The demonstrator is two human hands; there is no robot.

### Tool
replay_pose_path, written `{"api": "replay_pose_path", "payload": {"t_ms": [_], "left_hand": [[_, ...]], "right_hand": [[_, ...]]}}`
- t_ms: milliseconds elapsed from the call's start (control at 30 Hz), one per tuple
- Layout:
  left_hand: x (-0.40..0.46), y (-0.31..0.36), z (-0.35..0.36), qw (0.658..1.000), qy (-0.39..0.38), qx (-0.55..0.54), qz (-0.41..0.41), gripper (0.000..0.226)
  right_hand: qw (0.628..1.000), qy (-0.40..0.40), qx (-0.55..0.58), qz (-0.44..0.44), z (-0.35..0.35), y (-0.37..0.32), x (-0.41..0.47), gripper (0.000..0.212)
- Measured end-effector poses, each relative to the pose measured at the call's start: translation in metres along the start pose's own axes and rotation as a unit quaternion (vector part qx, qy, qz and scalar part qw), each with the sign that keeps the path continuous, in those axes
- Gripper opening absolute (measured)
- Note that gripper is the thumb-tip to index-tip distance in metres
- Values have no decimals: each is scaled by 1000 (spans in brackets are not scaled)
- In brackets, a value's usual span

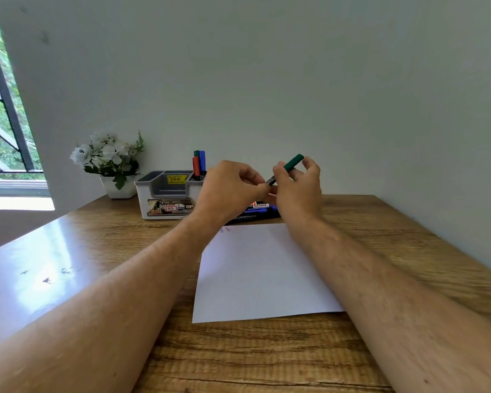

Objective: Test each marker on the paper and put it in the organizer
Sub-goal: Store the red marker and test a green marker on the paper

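I hold a green marker (pixel 286 171) up in the air with both hands, above the far edge of the paper (pixel 262 275). My left hand (pixel 229 188) pinches the black body end, and my right hand (pixel 298 180) curls round the green cap end with finger and thumb. I think I am about to pull the cap off so I can test it. The marker looks light and hard, a smooth plastic stick that will not bend. It may be a bit slippery, so the best place to hold it is the body in one hand and the cap in the other, then pull straight. The cap may stick and then pop loose. The paper is thin, white and flat, and it could slide on the table (pixel 352 350), which is shiny brown wood with lines in it. A few tiny marks sit at the paper's top left corner. More markers (pixel 260 212) lie in a small pile past the paper, partly behind my hands. The organizer (pixel 165 205) is a white box with grey pockets inside. It stands just left of my hands, and a red, a blue and a green marker (pixel 199 163) stand upright in its back right pocket.
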State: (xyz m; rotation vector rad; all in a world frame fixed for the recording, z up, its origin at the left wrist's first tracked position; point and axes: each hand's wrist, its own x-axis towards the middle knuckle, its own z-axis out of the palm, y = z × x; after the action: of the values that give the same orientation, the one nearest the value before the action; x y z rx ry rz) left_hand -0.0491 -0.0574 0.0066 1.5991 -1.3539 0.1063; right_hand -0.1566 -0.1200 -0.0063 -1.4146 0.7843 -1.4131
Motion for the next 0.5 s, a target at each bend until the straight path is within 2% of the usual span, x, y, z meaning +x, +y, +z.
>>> {"api": "replay_pose_path", "payload": {"t_ms": [133,200,333,500], "left_hand": [[0,-1,-1,1000,-4,-22,-8,6],[0,-2,-2,999,-13,-40,-13,13],[-2,-2,-1,993,-6,-112,-26,30],[4,-6,-3,973,45,-206,-92,18]], "right_hand": [[997,-35,57,42,-4,-2,5,19],[992,-53,96,64,-5,-3,4,20],[990,-52,107,74,-6,-4,4,16],[989,-105,60,82,-3,-7,-3,25]]}}
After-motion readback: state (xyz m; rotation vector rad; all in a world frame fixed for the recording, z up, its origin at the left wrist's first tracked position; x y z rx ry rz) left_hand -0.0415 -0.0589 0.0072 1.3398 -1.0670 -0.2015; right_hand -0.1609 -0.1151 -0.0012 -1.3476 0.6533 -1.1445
